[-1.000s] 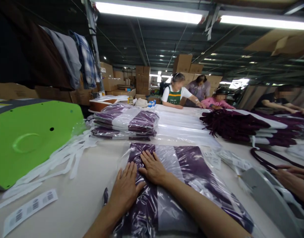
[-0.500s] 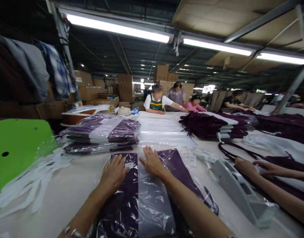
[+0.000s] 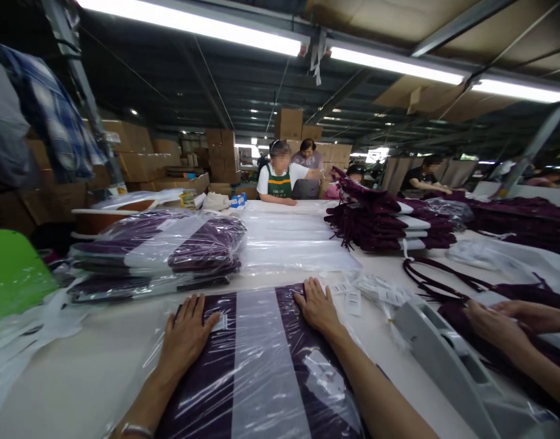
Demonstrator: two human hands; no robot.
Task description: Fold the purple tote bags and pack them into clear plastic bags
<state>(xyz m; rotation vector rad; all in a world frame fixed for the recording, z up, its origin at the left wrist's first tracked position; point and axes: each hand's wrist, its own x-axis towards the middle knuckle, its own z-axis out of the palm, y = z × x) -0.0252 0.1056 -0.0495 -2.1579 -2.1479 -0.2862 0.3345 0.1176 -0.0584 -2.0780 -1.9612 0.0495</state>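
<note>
A dark purple garment with a grey centre stripe lies folded in a clear plastic bag in front of me. My left hand rests flat on the bag's upper left corner, fingers spread, beside a small white label. On the upper right corner lies my right hand, palm down with its fingers apart. Neither hand grips anything. Beyond my left hand is a stack of bagged purple garments.
Unbagged purple garments are piled at the back right. White tags and a grey holder lie right of the bag. A co-worker's hands handle purple cloth at the far right. White plastic sheets lie ahead.
My hands have moved apart, the right one to the right and the left one to the left. The bag now looks spread flatter. Across the table, a person has lifted part of the purple pile.
</note>
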